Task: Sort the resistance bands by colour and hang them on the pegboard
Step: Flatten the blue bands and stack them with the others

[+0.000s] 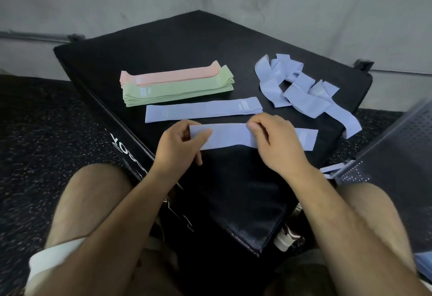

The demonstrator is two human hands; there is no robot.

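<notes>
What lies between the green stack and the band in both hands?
One flat blue band, alone on the black pad, apart from the held band; head view.

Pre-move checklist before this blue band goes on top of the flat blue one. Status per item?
1. Grip: left hand and right hand both pinch the held blue band: ok.
2. The held blue band flat, untwisted: ok.
3. The flat blue band on the black pad uncovered, ready to stack on: ok.
4. The pink stack and green stack unmixed: ok.
5. The blue pile untangled: not ok, it lies twisted.
6. Hooks free on the pegboard: cannot tell, only a blurred part shows.
</notes>
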